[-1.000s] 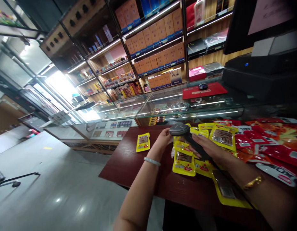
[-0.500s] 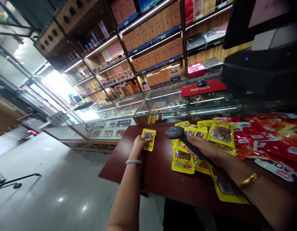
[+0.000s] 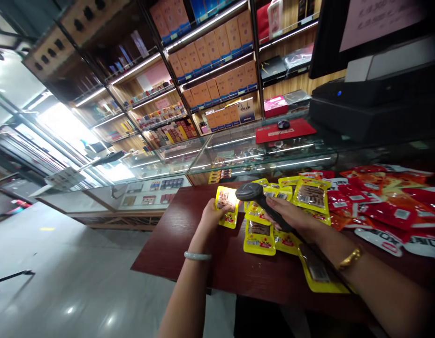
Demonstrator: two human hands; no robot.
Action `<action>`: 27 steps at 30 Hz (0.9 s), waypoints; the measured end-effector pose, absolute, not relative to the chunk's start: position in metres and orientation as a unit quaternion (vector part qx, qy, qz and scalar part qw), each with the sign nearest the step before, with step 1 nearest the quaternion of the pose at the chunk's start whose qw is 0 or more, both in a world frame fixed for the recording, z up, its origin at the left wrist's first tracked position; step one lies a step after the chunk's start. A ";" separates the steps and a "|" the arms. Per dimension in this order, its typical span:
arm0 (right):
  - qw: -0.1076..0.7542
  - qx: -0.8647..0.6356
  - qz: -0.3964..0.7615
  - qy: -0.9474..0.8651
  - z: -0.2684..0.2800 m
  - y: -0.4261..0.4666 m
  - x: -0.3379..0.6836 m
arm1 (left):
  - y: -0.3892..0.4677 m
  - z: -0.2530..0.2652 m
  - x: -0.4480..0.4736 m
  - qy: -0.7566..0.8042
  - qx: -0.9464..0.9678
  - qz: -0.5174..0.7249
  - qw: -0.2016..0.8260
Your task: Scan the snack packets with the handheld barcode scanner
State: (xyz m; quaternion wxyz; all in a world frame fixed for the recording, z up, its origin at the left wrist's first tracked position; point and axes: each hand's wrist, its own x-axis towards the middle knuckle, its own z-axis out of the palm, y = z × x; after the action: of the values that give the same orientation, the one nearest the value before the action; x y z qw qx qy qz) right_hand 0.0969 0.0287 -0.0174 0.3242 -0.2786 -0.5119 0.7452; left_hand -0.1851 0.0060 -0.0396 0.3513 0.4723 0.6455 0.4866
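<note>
My left hand point(image 3: 210, 219) grips a yellow snack packet point(image 3: 228, 199) by its left side, thumb over its front. A bright patch of light falls on the packet's clear window. In my right hand point(image 3: 291, 217) is a black barcode scanner point(image 3: 251, 191), fingers wrapped round its handle. The scanner's head is close to the packet's right edge. Beneath and behind the scanner, several more yellow snack packets point(image 3: 259, 237) lie in a loose pile on the dark red wooden table point(image 3: 161, 249).
Red and orange snack bags point(image 3: 386, 202) are heaped right of the yellow pile. Behind the table runs a glass display counter point(image 3: 234, 145) with a red mouse pad point(image 3: 301, 131) and black mouse point(image 3: 283, 124). A dark checkout machine point(image 3: 365, 108) stands at right. Stocked shelves point(image 3: 217, 82) line the wall.
My left hand has brought the held packet rightward, nearer to the scanner head. A bright light now shows on the packet. The camera view has shifted slightly.
</note>
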 end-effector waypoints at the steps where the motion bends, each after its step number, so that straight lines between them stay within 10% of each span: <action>1: 0.323 -0.274 0.745 -0.515 -0.016 0.029 0.098 | 0.006 -0.040 -0.184 0.642 0.473 0.490 0.354; 27: 0.334 -0.258 0.742 -0.520 -0.022 0.034 0.100 | -0.001 -0.048 -0.215 0.696 0.430 0.491 0.299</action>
State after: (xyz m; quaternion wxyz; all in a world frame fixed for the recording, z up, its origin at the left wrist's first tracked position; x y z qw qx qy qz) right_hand 0.1000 0.0344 -0.0223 0.3342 -0.2580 -0.5204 0.7423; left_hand -0.2154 -0.0013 -0.0484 0.2992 0.4295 0.6963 0.4911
